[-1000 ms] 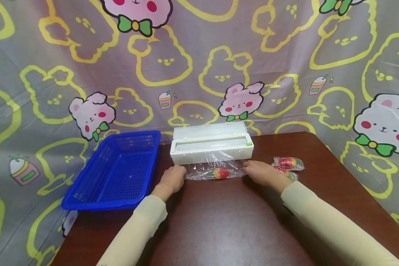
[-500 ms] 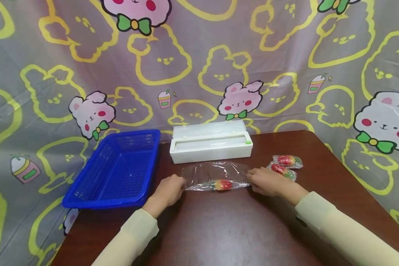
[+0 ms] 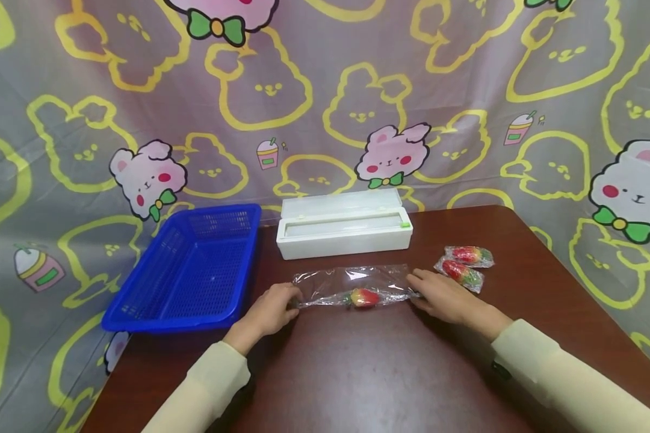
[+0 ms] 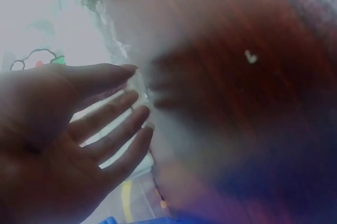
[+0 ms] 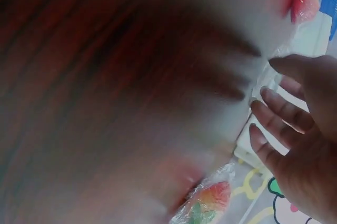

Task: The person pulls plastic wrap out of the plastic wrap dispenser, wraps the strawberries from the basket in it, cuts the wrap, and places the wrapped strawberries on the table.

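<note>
A red, yellow and green strawberry [image 3: 365, 297] lies along the near edge of a sheet of clear plastic wrap [image 3: 330, 281] on the table. My left hand [image 3: 273, 310] is at the sheet's left end; in the left wrist view its fingers [image 4: 116, 116] are spread and nearly straight, thumb apart, tips at the film's edge. At the right end, my right hand [image 3: 444, 297] lies likewise, its loosely extended fingers [image 5: 287, 113] spread beside the film. Neither hand grips the strawberry. Behind the sheet stands a white wrap dispenser box [image 3: 346, 243] with its lid up.
Two wrapped strawberries [image 3: 460, 272] lie at the right, beyond my right hand. A blue plastic basket [image 3: 233, 258] stands at the left edge of the brown table [image 3: 368, 373]. A patterned curtain [image 3: 314, 78] hangs close behind the table.
Both hands drew the film with the strawberry away from the dispenser toward me, and it came off the box. The sheet now lies lower and flatter, and the fingers have loosened from its ends.
</note>
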The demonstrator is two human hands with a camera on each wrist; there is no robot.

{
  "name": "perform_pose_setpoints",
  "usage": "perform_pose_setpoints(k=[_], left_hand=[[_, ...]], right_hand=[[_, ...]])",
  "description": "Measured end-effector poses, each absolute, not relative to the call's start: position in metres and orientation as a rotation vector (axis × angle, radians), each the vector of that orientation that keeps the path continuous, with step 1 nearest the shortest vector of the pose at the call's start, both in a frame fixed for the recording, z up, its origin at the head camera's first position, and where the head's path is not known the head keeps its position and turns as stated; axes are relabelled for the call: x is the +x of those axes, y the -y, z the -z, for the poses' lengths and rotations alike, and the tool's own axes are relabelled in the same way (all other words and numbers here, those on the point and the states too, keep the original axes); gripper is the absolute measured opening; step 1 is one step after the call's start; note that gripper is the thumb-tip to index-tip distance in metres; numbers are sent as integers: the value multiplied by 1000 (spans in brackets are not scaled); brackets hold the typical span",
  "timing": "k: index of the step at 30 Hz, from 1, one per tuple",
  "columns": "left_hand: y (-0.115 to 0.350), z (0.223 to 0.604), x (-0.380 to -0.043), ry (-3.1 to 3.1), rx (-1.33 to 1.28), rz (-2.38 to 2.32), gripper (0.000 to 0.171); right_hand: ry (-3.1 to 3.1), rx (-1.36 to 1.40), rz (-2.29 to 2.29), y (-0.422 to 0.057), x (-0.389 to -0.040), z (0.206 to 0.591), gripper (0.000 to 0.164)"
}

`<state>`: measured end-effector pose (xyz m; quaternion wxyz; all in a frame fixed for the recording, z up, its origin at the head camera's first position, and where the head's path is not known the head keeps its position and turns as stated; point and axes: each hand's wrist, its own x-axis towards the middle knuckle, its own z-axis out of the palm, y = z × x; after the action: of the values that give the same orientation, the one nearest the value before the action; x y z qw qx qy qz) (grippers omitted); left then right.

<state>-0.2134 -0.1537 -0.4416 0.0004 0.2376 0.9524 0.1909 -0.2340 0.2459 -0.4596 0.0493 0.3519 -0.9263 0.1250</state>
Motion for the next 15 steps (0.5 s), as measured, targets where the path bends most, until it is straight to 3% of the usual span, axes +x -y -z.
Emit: perform_pose_setpoints(k=[6, 15], left_hand=[[159, 445, -218, -2967, 831, -705, 4], [164, 445, -219, -2965, 812, -723, 5]], right_hand=[[2747, 1154, -603, -249, -241, 461, 11], [2843, 1202, -1020, -267, -252, 460, 3]])
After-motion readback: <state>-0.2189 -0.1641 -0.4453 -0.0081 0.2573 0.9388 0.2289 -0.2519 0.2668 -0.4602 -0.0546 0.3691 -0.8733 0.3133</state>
